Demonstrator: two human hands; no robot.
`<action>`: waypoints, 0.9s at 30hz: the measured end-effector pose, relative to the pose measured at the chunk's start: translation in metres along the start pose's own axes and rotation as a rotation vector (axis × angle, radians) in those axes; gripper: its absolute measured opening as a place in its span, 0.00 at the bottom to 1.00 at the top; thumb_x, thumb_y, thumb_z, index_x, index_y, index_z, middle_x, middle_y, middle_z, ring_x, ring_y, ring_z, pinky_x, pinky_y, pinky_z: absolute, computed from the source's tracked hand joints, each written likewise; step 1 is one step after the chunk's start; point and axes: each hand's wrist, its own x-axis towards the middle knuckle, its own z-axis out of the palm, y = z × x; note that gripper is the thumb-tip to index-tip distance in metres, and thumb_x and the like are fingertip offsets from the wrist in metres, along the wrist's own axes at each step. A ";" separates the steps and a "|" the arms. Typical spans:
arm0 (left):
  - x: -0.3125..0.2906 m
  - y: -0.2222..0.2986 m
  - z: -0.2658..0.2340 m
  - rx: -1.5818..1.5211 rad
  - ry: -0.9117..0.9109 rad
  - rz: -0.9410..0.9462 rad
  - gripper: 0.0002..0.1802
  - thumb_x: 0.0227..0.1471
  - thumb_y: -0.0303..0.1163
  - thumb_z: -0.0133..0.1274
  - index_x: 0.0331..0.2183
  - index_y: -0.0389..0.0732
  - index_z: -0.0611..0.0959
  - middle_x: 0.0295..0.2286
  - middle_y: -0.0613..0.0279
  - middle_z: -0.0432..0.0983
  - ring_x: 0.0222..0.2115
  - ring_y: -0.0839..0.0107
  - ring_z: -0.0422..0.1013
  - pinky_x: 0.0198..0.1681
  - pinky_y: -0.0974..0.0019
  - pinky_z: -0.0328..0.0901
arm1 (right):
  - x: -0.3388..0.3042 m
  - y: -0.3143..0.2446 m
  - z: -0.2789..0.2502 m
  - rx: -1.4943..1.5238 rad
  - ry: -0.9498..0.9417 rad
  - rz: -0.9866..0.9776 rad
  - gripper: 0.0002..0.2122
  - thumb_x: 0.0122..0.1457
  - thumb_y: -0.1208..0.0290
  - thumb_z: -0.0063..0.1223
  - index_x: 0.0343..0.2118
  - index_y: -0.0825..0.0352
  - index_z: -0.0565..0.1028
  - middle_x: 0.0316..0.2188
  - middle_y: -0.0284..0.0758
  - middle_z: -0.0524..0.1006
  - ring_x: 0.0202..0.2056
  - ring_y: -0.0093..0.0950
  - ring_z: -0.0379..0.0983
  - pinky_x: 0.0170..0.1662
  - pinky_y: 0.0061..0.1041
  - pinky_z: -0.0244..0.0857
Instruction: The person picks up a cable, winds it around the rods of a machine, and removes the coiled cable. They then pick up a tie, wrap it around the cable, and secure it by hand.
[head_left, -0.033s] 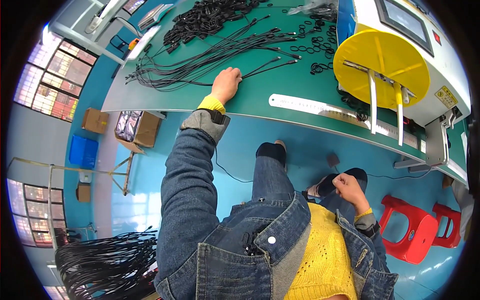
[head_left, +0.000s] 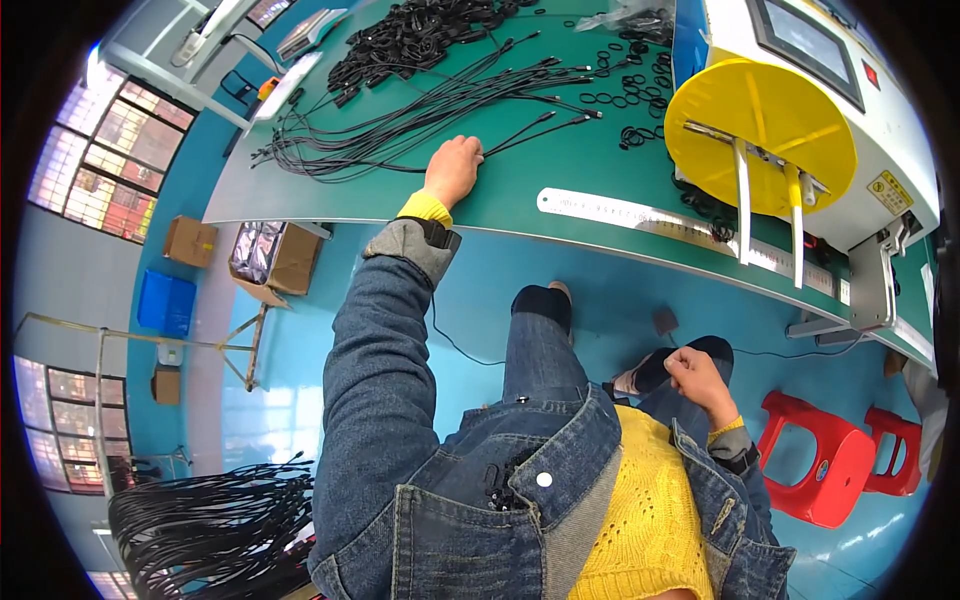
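Note:
My left hand (head_left: 454,168) rests near the front edge of the green table, its fingers curled round black cables (head_left: 518,140). Their plug ends stick out to the right of the hand, and a length runs out on its left. Just beyond lies a loose bundle of black cables (head_left: 420,118), looped at the left, with plug tips pointing right. My right hand (head_left: 697,378) is closed in a loose fist above my right leg, off the table; nothing shows in it.
A heap of coiled black cables (head_left: 400,45) lies at the back, and black rings (head_left: 640,90) are scattered right of the bundle. A steel ruler (head_left: 640,212) lies along the front edge. At right stands a white machine with a yellow disc (head_left: 760,130); red stools (head_left: 825,460) stand below.
The cable plug ends to the right of my left hand have shifted slightly away from me. Both hands stay almost where they were.

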 end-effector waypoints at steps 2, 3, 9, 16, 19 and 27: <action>-0.001 0.004 0.004 0.127 0.006 -0.075 0.05 0.46 0.29 0.46 0.27 0.38 0.70 0.26 0.54 0.69 0.30 0.55 0.67 0.31 0.55 0.63 | -0.004 0.002 0.000 0.007 0.015 -0.012 0.09 0.53 0.67 0.47 0.24 0.68 0.70 0.13 0.28 0.68 0.15 0.16 0.62 0.18 0.17 0.56; -0.003 0.005 0.004 0.127 0.009 -0.073 0.05 0.46 0.29 0.46 0.27 0.38 0.70 0.26 0.54 0.69 0.30 0.55 0.67 0.31 0.55 0.63 | -0.006 0.003 0.000 0.011 0.021 -0.017 0.09 0.54 0.67 0.47 0.24 0.67 0.70 0.13 0.28 0.68 0.14 0.15 0.62 0.18 0.16 0.55; -0.016 -0.002 -0.001 0.209 0.151 0.036 0.03 0.45 0.27 0.46 0.27 0.39 0.70 0.25 0.54 0.69 0.28 0.56 0.66 0.30 0.57 0.63 | -0.019 0.014 -0.003 0.022 0.056 -0.007 0.09 0.53 0.67 0.47 0.24 0.68 0.70 0.13 0.28 0.68 0.15 0.16 0.62 0.18 0.16 0.56; -0.049 0.099 -0.068 -0.171 0.546 0.180 0.12 0.42 0.18 0.48 0.34 0.37 0.75 0.22 0.57 0.67 0.21 0.62 0.65 0.24 0.64 0.61 | -0.026 0.000 -0.005 0.153 0.214 -0.163 0.06 0.53 0.72 0.47 0.29 0.69 0.70 0.15 0.28 0.68 0.18 0.16 0.63 0.21 0.17 0.58; -0.070 0.161 -0.088 -0.276 0.500 0.316 0.09 0.40 0.19 0.52 0.30 0.37 0.79 0.18 0.59 0.65 0.16 0.67 0.63 0.18 0.69 0.59 | -0.046 -0.044 -0.015 0.035 0.662 -0.523 0.14 0.52 0.74 0.50 0.42 0.70 0.69 0.18 0.27 0.67 0.20 0.13 0.62 0.22 0.14 0.57; -0.096 0.217 -0.100 -0.431 0.302 0.329 0.08 0.44 0.18 0.49 0.31 0.34 0.78 0.20 0.57 0.68 0.17 0.70 0.63 0.19 0.72 0.58 | -0.076 -0.107 -0.029 -0.561 0.978 -1.100 0.21 0.41 0.78 0.59 0.42 0.69 0.71 0.30 0.37 0.72 0.26 0.31 0.68 0.26 0.24 0.63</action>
